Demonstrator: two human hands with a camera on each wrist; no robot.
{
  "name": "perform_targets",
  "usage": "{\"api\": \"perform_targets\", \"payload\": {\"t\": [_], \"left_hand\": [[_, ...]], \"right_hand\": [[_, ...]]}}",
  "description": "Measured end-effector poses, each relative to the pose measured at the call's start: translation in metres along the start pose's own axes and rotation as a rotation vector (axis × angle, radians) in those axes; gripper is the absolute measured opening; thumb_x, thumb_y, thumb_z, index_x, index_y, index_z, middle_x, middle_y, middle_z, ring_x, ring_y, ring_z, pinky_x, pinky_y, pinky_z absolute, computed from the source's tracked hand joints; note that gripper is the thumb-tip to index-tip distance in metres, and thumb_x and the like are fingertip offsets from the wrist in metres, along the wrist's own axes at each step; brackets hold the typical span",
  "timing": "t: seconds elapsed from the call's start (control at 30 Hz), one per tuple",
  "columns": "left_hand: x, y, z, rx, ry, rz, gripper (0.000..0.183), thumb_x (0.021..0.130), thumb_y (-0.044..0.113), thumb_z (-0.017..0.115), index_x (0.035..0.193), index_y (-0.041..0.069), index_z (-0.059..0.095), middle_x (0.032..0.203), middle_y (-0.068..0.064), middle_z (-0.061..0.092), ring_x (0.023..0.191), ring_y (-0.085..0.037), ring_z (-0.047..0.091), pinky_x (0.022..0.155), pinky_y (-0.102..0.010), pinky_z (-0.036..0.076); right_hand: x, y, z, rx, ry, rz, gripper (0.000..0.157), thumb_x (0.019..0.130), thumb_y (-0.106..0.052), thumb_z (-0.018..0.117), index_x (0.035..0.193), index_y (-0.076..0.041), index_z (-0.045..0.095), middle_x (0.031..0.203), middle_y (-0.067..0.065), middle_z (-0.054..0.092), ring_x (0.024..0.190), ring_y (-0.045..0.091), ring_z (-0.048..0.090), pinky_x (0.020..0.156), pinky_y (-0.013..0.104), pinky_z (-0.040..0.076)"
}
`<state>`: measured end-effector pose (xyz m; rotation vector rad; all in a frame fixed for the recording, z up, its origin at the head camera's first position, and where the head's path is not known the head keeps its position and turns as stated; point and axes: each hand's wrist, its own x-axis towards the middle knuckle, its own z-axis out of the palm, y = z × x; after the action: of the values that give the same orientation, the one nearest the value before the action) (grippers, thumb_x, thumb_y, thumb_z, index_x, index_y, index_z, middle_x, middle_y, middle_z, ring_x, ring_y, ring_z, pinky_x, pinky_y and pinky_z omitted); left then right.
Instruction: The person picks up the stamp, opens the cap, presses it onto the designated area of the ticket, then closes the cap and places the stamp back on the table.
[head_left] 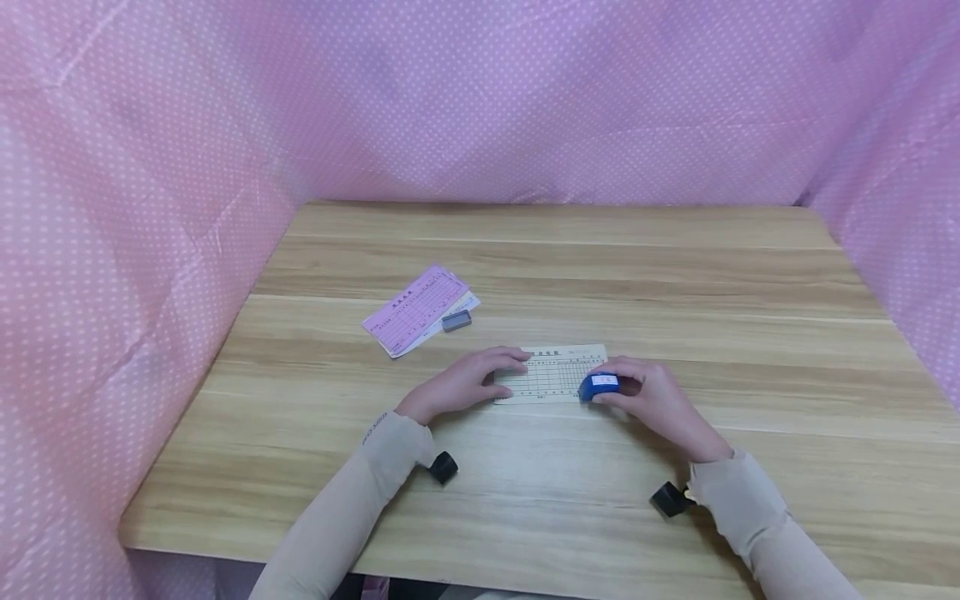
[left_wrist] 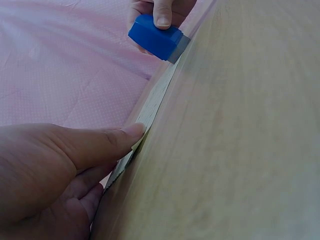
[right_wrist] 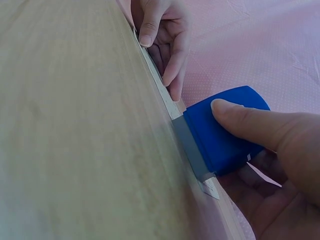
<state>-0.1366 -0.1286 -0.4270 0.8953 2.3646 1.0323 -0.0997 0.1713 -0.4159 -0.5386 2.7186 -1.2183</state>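
A cream printed form slip (head_left: 551, 375) lies flat near the middle of the table. My right hand (head_left: 651, 402) grips a blue stamp (head_left: 599, 383) with a white label, thumb on one side and fingers on the other. In the right wrist view the stamp's grey lower part (right_wrist: 192, 150) meets the slip near its right end. My left hand (head_left: 468, 383) rests at the slip's left end, its fingers spread along the far side and the thumb (left_wrist: 131, 134) near the front edge. The stamp's face is hidden beneath it.
Behind my left hand lies a pink printed form slip (head_left: 416, 311), with paler slips (head_left: 467, 302) showing under it. A small grey block-shaped piece (head_left: 456, 321) sits at their right edge. Pink dotted cloth (head_left: 555, 100) hangs around the wooden table (head_left: 600, 275).
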Motion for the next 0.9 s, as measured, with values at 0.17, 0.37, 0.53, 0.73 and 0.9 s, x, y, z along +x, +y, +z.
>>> {"api": "perform_targets", "payload": {"t": [0.17,0.37,0.53,0.73,0.9], "left_hand": [[0.0,0.001,0.0,0.006,-0.003,-0.007,0.045,0.091,0.015,0.066,0.135,0.011,0.055,0.15,0.0,0.045,0.144,-0.019,0.036,0.118,-0.037,0.029],[0.001,0.0,0.0,0.008,-0.005,-0.017,0.049,0.091,0.016,0.066,0.138,0.013,0.052,0.151,0.001,0.044,0.144,-0.017,0.035,0.118,-0.036,0.029],[0.001,0.0,-0.001,0.011,-0.009,-0.026,0.05,0.091,0.016,0.066,0.139,0.014,0.051,0.151,0.001,0.044,0.144,-0.017,0.035,0.119,-0.036,0.029],[0.001,-0.002,0.001,0.019,-0.011,-0.024,0.051,0.092,0.017,0.066,0.14,0.014,0.05,0.152,0.001,0.043,0.144,-0.018,0.035,0.118,-0.036,0.029],[0.002,-0.003,0.001,0.019,-0.009,-0.02,0.051,0.091,0.017,0.066,0.14,0.014,0.051,0.152,0.002,0.043,0.144,-0.017,0.035,0.119,-0.036,0.029]], "right_hand": [[0.0,0.001,0.0,0.017,-0.004,0.005,0.031,0.077,-0.007,0.079,0.107,-0.009,0.072,0.116,0.015,0.069,0.111,0.034,0.064,0.088,0.034,0.055],[0.0,0.002,-0.002,0.054,-0.014,0.034,0.031,0.079,-0.011,0.079,0.109,-0.009,0.072,0.116,0.014,0.069,0.107,0.028,0.066,0.086,0.027,0.056],[0.0,0.002,-0.006,0.131,-0.017,0.14,0.034,0.082,-0.018,0.077,0.114,-0.007,0.069,0.118,0.013,0.068,0.103,0.017,0.065,0.085,0.016,0.053],[-0.001,0.0,-0.01,0.235,0.0,0.235,0.041,0.09,-0.022,0.069,0.125,-0.004,0.06,0.129,0.019,0.06,0.113,0.024,0.06,0.087,0.015,0.05],[-0.001,-0.001,-0.012,0.388,0.02,0.27,0.046,0.095,-0.026,0.062,0.133,-0.003,0.051,0.136,0.018,0.054,0.11,0.004,0.058,0.087,0.011,0.048]]}}
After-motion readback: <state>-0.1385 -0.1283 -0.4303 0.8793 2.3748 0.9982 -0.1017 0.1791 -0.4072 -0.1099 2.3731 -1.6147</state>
